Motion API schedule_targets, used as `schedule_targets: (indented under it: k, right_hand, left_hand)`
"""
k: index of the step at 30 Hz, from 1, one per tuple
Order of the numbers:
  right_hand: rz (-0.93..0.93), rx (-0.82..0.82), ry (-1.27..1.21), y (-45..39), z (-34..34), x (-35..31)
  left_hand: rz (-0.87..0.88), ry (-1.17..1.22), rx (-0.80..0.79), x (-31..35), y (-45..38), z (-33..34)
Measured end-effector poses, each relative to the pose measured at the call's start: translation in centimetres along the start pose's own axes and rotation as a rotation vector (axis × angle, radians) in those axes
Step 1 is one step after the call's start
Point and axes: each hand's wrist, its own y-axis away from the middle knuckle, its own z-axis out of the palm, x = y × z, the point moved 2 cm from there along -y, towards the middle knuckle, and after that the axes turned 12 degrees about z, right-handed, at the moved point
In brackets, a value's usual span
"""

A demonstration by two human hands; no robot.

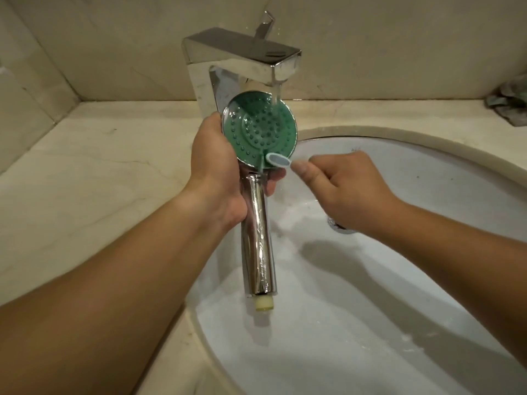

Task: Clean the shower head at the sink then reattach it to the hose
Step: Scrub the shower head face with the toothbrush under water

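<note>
My left hand (212, 169) grips the chrome shower head (258, 129) at its neck, green nozzle face turned up toward me under the running tap. Its handle (258, 243) points down toward me, with a pale threaded end (264, 304) over the basin's rim. My right hand (339, 185) pinches a small toothbrush (278, 160), whose white and grey head lies against the lower edge of the green face. Water falls from the chrome faucet (242, 57) onto the upper right of the face. No hose is in view.
The white oval sink (427, 178) fills the right and lower part, wet, with its chrome drain (339, 225) partly behind my right wrist. A beige stone counter (94, 166) spreads left. A crumpled grey cloth (510, 102) lies at the far right by the wall.
</note>
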Motion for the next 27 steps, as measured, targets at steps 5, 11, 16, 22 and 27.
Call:
schedule_targets:
  k: [5,11,16,22,27]
  right_hand:
    - [0.0,0.02,-0.022,0.0,0.1,0.2]
    - [0.043,0.045,-0.087,-0.5,-0.2,0.6]
    - [0.085,0.081,-0.115,-1.0,-0.8,0.9]
    - [0.064,0.05,-0.048,-0.9,-0.7,0.4]
    - [0.015,-0.009,0.022,-0.5,-0.5,-0.3]
  left_hand:
    - [0.012,0.005,-0.002,0.0,0.1,0.0]
    - [-0.011,0.004,-0.005,-0.1,0.3,0.2]
    - [-0.013,-0.012,-0.007,0.0,0.3,0.2]
    - [-0.012,-0.03,-0.009,0.1,0.3,0.2]
    - [-0.006,-0.04,-0.037,0.2,0.4,0.5]
